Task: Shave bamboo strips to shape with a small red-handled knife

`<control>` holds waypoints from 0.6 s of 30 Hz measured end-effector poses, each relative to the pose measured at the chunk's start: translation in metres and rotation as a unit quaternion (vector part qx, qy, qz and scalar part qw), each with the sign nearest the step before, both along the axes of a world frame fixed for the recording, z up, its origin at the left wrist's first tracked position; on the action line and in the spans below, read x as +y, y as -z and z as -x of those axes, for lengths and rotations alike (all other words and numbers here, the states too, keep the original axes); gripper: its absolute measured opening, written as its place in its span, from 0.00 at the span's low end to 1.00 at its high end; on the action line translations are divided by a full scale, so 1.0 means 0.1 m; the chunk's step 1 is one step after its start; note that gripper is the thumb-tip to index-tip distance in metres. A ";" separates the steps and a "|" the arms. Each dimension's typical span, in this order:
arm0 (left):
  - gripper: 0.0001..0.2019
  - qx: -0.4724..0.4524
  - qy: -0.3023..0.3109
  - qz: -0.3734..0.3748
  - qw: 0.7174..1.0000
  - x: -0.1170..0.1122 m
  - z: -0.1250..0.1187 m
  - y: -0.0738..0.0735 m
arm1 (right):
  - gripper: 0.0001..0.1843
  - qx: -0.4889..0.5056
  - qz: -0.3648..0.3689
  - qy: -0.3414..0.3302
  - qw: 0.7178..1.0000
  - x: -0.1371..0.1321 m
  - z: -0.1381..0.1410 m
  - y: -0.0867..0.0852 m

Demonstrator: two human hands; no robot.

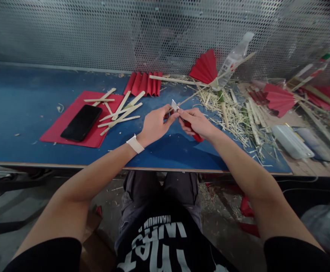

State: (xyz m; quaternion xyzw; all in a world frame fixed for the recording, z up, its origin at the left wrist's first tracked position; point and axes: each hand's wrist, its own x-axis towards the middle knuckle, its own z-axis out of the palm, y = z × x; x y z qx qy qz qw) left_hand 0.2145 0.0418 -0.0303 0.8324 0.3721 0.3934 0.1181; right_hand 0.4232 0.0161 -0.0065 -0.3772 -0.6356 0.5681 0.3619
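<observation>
A red-handled knife (198, 137) is grasped in the right hand (195, 122), its blade (175, 106) tilted up past the fingers, near the left fingertips. A thin stick (191, 96) is pinched in the left hand (157, 126), just beside the blade; whether blade and stick touch cannot be told. The stick is slanted away from the grip, up and to the right, toward a red fan (205, 68).

Behind the fan, beyond the grip to the right, a clear bottle (240, 49) is leaned against the perforated panel (96, 34); its contents cannot be made out. Farther right, another bottle (313, 71) is seen, blurred. Well to the right and nearer the table edge, a pale box (292, 141) is placed, its inside hidden.

Right of the grip, pale shavings (233, 113) are heaped. Left of it, short sticks (122, 115) are scattered, some resting on red sheets (54, 128), on which a black phone (81, 122) is also laid. Just beyond the grip, pleated red paper (142, 84) is set.
</observation>
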 end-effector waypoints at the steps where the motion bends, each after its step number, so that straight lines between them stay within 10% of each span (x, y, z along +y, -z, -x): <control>1: 0.25 0.002 -0.002 0.007 1.000 0.00 0.00 -0.01 | 0.36 0.003 0.004 0.005 1.000 0.00 0.01 0.01; 18: 0.21 0.028 -0.049 0.003 0.998 -0.01 0.00 -0.03 | 0.39 -0.077 -0.102 0.092 0.988 0.00 0.05 0.05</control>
